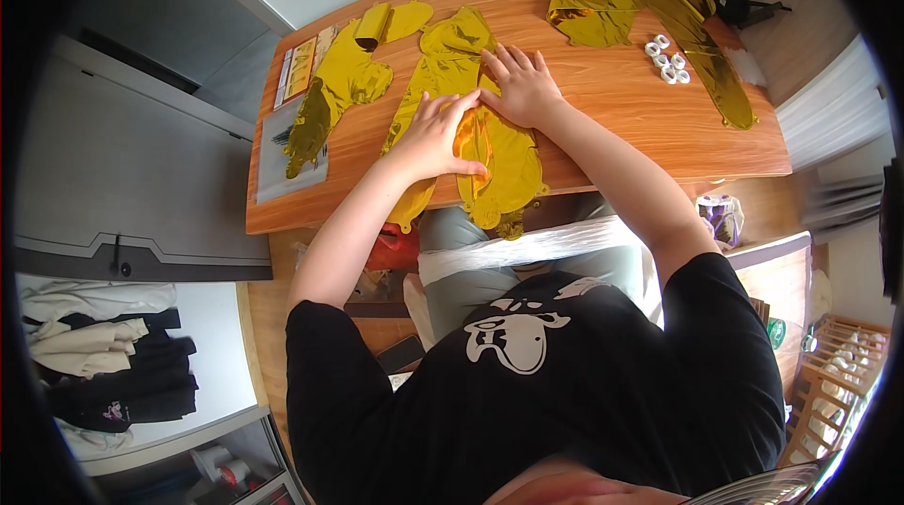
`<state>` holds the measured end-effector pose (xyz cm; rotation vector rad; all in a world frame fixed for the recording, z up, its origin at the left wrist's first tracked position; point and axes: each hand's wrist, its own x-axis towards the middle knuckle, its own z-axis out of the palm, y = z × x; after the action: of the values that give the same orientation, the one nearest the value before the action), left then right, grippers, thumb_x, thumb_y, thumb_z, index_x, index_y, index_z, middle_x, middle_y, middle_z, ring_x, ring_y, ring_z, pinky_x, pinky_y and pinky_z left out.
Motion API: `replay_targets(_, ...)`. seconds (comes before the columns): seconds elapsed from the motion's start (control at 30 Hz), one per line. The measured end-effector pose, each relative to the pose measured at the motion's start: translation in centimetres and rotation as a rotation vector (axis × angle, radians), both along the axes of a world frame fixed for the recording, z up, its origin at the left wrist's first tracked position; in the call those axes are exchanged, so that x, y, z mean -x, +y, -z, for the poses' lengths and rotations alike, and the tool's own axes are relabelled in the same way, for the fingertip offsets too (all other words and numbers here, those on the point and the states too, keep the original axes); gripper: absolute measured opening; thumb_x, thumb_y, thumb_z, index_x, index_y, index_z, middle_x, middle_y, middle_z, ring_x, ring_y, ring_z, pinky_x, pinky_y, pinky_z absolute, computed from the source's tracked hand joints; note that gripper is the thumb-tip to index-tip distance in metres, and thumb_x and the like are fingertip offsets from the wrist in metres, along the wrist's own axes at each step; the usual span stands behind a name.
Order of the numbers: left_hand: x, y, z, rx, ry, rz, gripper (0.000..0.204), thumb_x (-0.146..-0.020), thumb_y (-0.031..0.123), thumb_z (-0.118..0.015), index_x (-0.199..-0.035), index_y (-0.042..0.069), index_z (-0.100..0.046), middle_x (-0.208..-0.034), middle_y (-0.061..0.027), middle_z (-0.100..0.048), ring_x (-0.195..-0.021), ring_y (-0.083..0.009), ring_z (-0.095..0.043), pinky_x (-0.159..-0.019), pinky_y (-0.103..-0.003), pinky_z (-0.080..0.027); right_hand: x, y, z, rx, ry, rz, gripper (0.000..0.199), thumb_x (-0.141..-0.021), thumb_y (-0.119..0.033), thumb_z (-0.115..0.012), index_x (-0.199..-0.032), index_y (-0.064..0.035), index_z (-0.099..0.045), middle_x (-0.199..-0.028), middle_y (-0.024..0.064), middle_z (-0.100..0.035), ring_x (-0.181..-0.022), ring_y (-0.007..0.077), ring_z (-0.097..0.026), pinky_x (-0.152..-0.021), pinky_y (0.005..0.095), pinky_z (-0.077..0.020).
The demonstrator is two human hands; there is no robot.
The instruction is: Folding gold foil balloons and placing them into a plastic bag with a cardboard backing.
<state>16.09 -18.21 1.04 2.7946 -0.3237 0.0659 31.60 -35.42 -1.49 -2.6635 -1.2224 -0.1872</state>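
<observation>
A flat, uninflated gold foil balloon lies across the middle of the table, its near end hanging over the front edge. My left hand rests on it with fingers stretched forward and thumb apart, next to a shiny raised fold. Farther up the foil, my right hand lies with its fingers spread. The two hands nearly meet at the left fingertips and the right thumb. I see neither hand gripping anything. Under my left wrist, part of the foil is hidden.
More flat gold foil balloons lie at the left, the far right and the right edge. Several small white rolls sit near the right one. A black router stands in the far right corner of the wooden table.
</observation>
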Motion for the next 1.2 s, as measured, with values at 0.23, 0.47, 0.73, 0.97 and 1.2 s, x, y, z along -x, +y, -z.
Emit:
replay_targets(0.23, -1.1, 0.3, -0.3, -0.078, 0.041, 0.024, 0.140, -0.061, 0.077, -0.083, -0.166, 0.014, -0.015, -0.158, -0.0231, -0.040, -0.153, -0.0356, -0.029, -0.126, -0.061, -0.006, -0.2, 0.0, 0.0, -0.014, 0.022, 0.001, 0.079, -0.103, -0.065, -0.038, -0.162, -0.0140, -0.028, -0.167, 0.0147, -0.031, -0.156, 0.0312, -0.025, -0.126, 0.0547, -0.0166)
replay_targets(0.47, -1.7, 0.3, -0.2, -0.060, 0.051, 0.040, 0.145, -0.055, 0.079, -0.083, -0.166, 0.013, -0.016, -0.159, -0.0238, -0.039, -0.154, -0.0355, -0.027, -0.126, -0.062, -0.004, 0.1, -0.2, -0.4, 0.011, 0.020, -0.010, 0.094, -0.095, -0.076, -0.045, -0.163, -0.0139, -0.027, -0.167, 0.0161, -0.030, -0.156, 0.0314, -0.024, -0.126, 0.0555, -0.0163)
replay_targets(0.73, -2.4, 0.0, -0.6, -0.175, 0.057, 0.053, 0.150, -0.050, 0.082, -0.083, -0.165, 0.013, -0.017, -0.166, -0.0168, -0.031, -0.155, -0.0385, -0.023, -0.125, -0.065, -0.002, -0.1, -0.3, -0.3, 0.027, 0.026, -0.010, 0.099, -0.091, -0.077, -0.049, -0.164, -0.0146, -0.025, -0.168, 0.0156, -0.028, -0.157, 0.0316, -0.023, -0.126, 0.0559, -0.0160)
replay_targets(0.97, -2.7, -0.2, -0.7, -0.233, 0.057, 0.064, 0.150, -0.048, 0.083, -0.083, -0.165, 0.015, -0.018, -0.167, -0.0176, -0.029, -0.155, -0.0399, -0.020, -0.125, -0.065, -0.001, -0.1, -0.3, -0.6, 0.051, 0.037, -0.012, 0.103, -0.088, -0.078, -0.054, -0.164, -0.0156, -0.025, -0.168, 0.0150, -0.028, -0.157, 0.0312, -0.023, -0.126, 0.0566, -0.0163)
replay_targets(1.2, -2.7, 0.6, -0.5, -0.119, 0.085, 0.074, 0.150, -0.050, 0.085, -0.081, -0.166, 0.018, -0.014, -0.168, -0.0190, -0.026, -0.157, -0.0389, -0.017, -0.125, -0.065, 0.000, 0.0, -0.1, -0.5, 0.044, 0.025, -0.007, 0.103, -0.087, -0.078, -0.054, -0.164, -0.0159, -0.025, -0.168, 0.0145, -0.028, -0.157, 0.0311, -0.023, -0.126, 0.0568, -0.0171)
